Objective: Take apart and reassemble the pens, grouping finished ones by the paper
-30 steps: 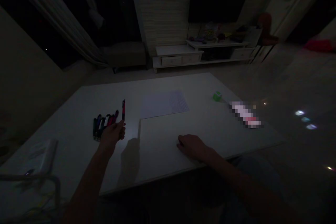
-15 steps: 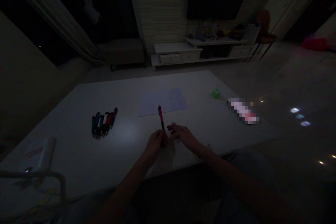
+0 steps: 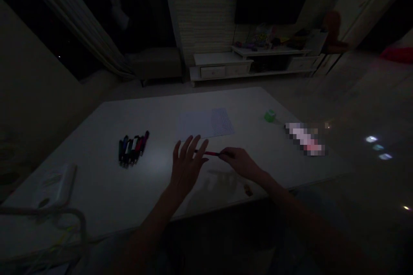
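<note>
My right hand pinches a red and black pen at one end, and the pen lies level, pointing left. My left hand is open with its fingers spread, its fingertips close behind the pen's far tip. A bundle of several dark and coloured pens lies on the white table left of my hands. Beyond my hands is a sheet of paper, partly ruled. Nothing is hidden beneath my hands that I can make out.
A green cube-like object and a pixelated, blurred pink-white item sit at the table's right. A white power strip with cable lies at the near left corner. A small brown object rests near the front edge.
The pen has passed from my left hand to my right and now lies level, not upright. My left hand has opened and moved slightly left.
</note>
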The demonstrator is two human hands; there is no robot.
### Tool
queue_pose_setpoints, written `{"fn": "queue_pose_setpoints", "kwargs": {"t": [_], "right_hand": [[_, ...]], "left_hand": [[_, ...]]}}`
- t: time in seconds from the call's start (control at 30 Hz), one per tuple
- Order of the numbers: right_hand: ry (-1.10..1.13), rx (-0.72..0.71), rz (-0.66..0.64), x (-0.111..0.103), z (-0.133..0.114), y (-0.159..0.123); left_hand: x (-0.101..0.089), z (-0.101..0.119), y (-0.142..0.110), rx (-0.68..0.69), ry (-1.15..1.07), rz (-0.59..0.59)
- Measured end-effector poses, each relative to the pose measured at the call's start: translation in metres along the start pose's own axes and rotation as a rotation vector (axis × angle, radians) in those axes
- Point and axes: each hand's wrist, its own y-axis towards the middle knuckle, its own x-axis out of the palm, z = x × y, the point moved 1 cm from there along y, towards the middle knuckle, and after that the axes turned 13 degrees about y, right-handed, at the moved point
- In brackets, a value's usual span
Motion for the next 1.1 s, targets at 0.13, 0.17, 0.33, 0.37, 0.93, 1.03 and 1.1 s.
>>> {"fn": "queue_pose_setpoints", "kwargs": {"t": [0.13, 0.17, 0.33, 0.37, 0.93, 1.03, 1.1], "right_hand": [[0.127, 0.006, -0.031, -0.002, -0.009, 0.001], [0.19, 0.041, -0.017, 0.001, -0.008, 0.002], [0.609, 0.369, -0.014, 0.018, 0.009, 0.004], [0.685, 0.411, -0.005, 0.021, 0.012, 0.004], [0.613, 0.163, 0.032, 0.024, 0.02, 0.013], [0.518, 0.184, -0.029, 0.015, 0.013, 0.015], [0.46, 0.171, -0.024, 0.01, 0.01, 0.016]], "left_hand": [[0.001, -0.006, 0.008, 0.191, 0.152, -0.089], [0.004, -0.007, 0.007, 0.197, 0.147, -0.121], [0.015, -0.01, -0.004, 0.206, 0.16, -0.151], [0.016, -0.009, -0.006, 0.216, 0.176, -0.144], [0.025, -0.005, -0.003, -0.082, -0.172, -0.351], [0.022, -0.012, 0.002, -0.064, -0.169, -0.284], [0.021, -0.016, 0.002, -0.028, -0.106, -0.252]]}}
